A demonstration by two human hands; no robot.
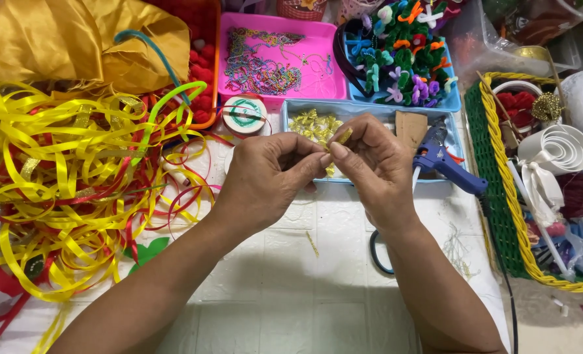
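Bare forearms nearest, meeting over the white table (291, 288); left hand (268, 177) and right hand (376, 164) pinched together on a small gold ribbon piece (339, 139), held above the light blue tray (370, 110) of gold bows (312, 124); blue glue gun (445, 164) just right; tangled yellow ribbons (62, 183) far left; green-and-yellow basket (501, 196) far right.

Light: bright, even, from above.
Shadows: soft, faint under the forearms.
Glare: sheen on the yellow ribbons (62, 183).
Focus: centre sharp; edges slightly softer.
Distortion: mild wide-angle stretch at corners.
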